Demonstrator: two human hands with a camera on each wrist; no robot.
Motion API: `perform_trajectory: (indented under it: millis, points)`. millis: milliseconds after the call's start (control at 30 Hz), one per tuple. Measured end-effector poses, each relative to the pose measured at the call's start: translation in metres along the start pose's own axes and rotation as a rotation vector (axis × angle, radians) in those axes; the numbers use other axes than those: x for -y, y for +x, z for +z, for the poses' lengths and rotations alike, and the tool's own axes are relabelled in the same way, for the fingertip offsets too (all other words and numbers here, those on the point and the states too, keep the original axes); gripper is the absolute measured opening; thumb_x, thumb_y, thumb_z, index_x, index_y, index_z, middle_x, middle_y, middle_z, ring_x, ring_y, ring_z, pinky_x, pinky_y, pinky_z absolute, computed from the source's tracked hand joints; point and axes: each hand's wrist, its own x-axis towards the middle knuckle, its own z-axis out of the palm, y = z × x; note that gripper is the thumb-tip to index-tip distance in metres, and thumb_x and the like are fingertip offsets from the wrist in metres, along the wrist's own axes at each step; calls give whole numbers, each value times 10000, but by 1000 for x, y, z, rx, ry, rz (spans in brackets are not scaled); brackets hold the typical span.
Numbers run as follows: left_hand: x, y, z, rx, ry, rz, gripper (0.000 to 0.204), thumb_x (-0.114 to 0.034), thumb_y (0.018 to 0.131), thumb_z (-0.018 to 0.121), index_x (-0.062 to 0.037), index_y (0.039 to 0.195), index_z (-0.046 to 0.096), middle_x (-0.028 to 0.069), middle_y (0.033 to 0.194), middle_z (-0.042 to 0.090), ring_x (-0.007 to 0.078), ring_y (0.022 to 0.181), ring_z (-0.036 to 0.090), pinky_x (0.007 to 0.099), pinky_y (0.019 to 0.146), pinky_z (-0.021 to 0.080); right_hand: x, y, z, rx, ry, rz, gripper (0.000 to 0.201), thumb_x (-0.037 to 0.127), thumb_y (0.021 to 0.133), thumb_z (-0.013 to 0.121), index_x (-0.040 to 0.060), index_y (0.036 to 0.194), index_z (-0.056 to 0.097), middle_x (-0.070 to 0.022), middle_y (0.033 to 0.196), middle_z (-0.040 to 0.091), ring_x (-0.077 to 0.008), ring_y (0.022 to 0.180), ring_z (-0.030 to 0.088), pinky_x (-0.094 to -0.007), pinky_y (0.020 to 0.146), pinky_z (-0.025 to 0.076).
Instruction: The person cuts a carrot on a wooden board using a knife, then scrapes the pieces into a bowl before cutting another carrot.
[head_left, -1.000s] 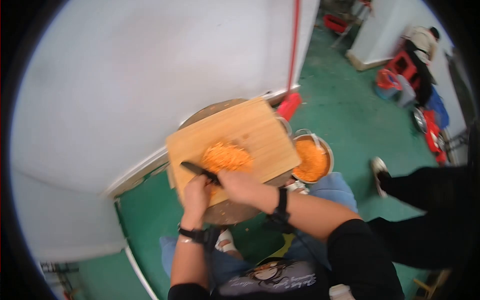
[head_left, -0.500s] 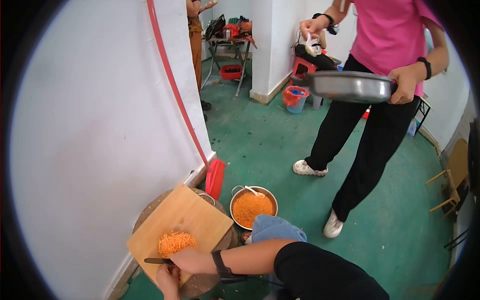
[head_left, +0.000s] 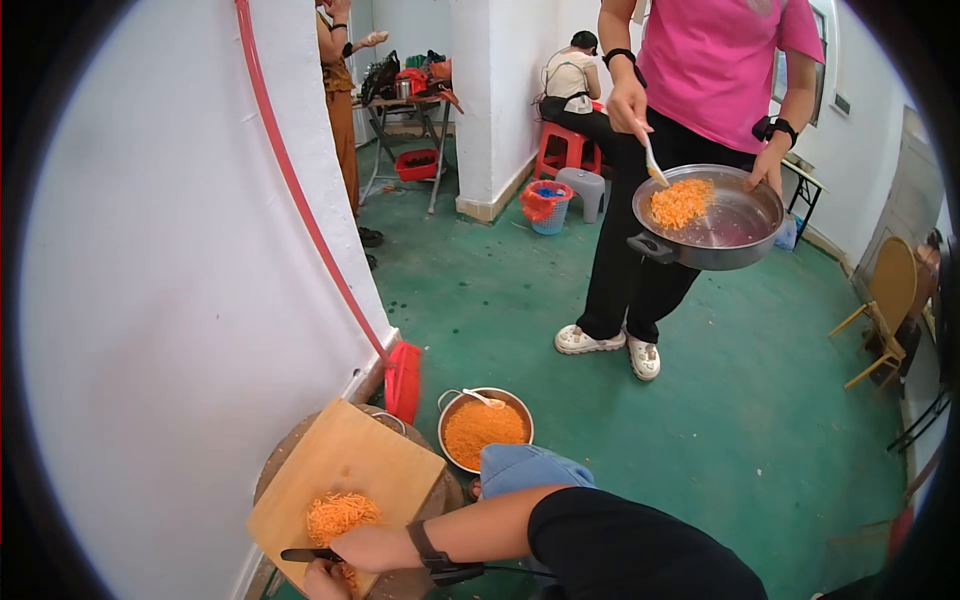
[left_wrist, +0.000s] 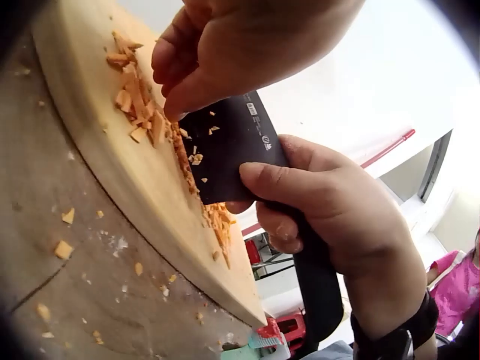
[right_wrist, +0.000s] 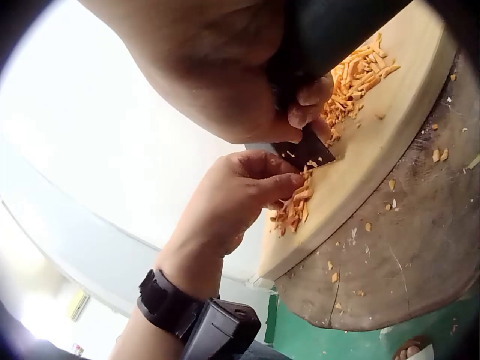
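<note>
A wooden board (head_left: pixel 350 450) lies on a round wood block (right_wrist: pixel 352 277). My right hand (left_wrist: pixel 337 202) grips the black handle of a broad dark cleaver (left_wrist: pixel 232 146), thumb against the blade. Small orange bits stick to the blade, and its edge meets the board. Right beside it, my left hand (right_wrist: pixel 225 195) pinches a bunch of carrot strips (right_wrist: pixel 296 210) against the board with bent fingers. A larger pile of carrot shreds (head_left: pixel 340 515) lies on the blade's other side. In the head view my left hand is partly cut off at the bottom.
A metal pot (head_left: pixel 532 425) of finely chopped orange bits, with a white spoon (head_left: pixel 483 398), stands right of the board. A red dustpan (head_left: pixel 403 380) leans by the wall corner. A person in pink (head_left: pixel 700 80) holds a pan (head_left: pixel 735 257) with orange bits.
The head view has swung right and up. The standing person's pan now shows its orange contents, with a spoon at them. My hands stay at the cleaver and strips on the board.
</note>
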Motion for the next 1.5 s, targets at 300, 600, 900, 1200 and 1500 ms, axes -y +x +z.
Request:
perform_trajectory:
  millis: [300,600,900,1200,1500]
  points:
    - [-18,0,-21,132,-123,-45,175,-128,793,582,-18,919,633,206,880,635,372,822,602,424,706,465,11,-7,-4,-51,11,-61,183,159,856,421,16,834,533,-194,753,582,-360,710,581,-436,608,455]
    - [-29,-20,-60,205,-37,-274,394,-186,682,735,10,996,600,199,969,588,364,894,585,417,756,471,5,-4,-18,-28,-310,33,126,97,848,426,16,894,510,-201,777,616,-361,752,621,-454,638,487]
    - [-35,-12,-36,178,-110,-176,320,-36,650,695,8,949,593,195,929,576,364,877,563,402,765,468,2,-9,1,-142,-293,-103,117,78,825,457,2,900,505,-203,781,617,-343,719,634,-424,594,512]
    - [-40,-8,-29,175,-82,-159,228,-4,702,644,29,922,593,183,942,579,373,888,566,416,769,460,10,-10,3,-182,-292,-96,126,68,785,514,0,891,509,-171,788,611,-296,714,651,-366,569,527]
    - [-39,-3,-26,138,-101,-119,184,12,704,637,41,879,590,193,899,583,378,830,571,408,727,459,8,-10,4,-178,-268,-90,125,78,799,511,-2,895,510,-168,788,606,-294,730,649,-363,565,528]
